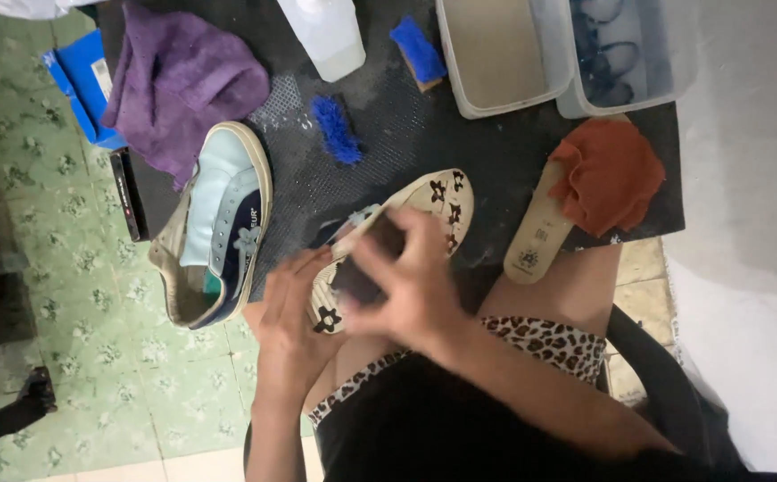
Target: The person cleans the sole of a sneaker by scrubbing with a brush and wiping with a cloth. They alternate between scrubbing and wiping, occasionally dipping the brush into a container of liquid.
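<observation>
A single head-worn camera looked almost straight down over the person's lap, close enough that the left hand and right hand filled the lower middle of the frame. It faced forward across a dark mat towards the containers at the top edge, with green tiled floor along the left side.

Both hands on a cream star-patterned shoe, right hand gripping a dark block, left hand beneath.
</observation>
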